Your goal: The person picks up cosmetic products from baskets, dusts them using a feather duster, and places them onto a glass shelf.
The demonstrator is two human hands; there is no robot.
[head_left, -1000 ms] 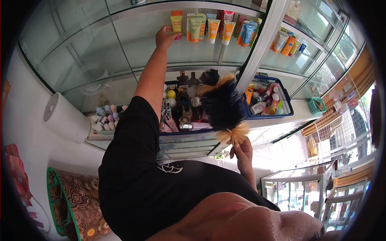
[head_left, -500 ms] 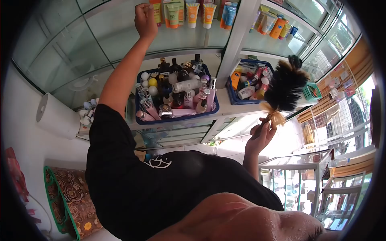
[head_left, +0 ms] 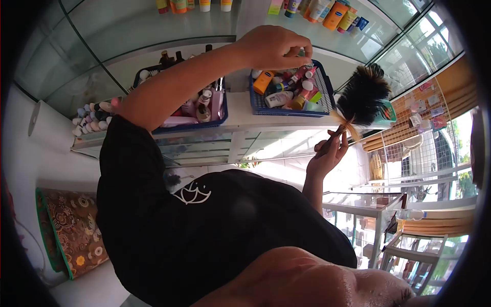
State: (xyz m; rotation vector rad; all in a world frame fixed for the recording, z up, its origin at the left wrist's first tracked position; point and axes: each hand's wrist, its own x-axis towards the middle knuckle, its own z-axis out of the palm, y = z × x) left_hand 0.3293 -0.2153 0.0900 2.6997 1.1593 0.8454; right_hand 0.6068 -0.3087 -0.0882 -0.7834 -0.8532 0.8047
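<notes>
My left hand (head_left: 273, 47) is over the smaller blue basket (head_left: 286, 111), its fingers curled inward. Something small and greenish shows between the fingertips, too hidden to name. In that basket lie an orange bottle (head_left: 263, 82), a white bottle (head_left: 279, 99) and several pink-capped tubes. My right hand (head_left: 327, 152) is closed around the handle of a feather duster (head_left: 362, 97), its black plumes pointing up beside the basket. Under my left forearm sits a larger blue basket (head_left: 223, 115) of perfume and spray bottles, partly covered by the arm.
Tubes and an orange lotion bottle (head_left: 336, 15) stand on the glass shelf behind. A small green basket (head_left: 391, 111) is at the counter's right end. Rolled small items (head_left: 94, 117) lie at the left. A glass display case (head_left: 358, 204) stands lower right.
My left hand has moved from the tubes on the upper shelf, right and down, to the smaller basket. The view has shifted right. The duster stays in my right hand.
</notes>
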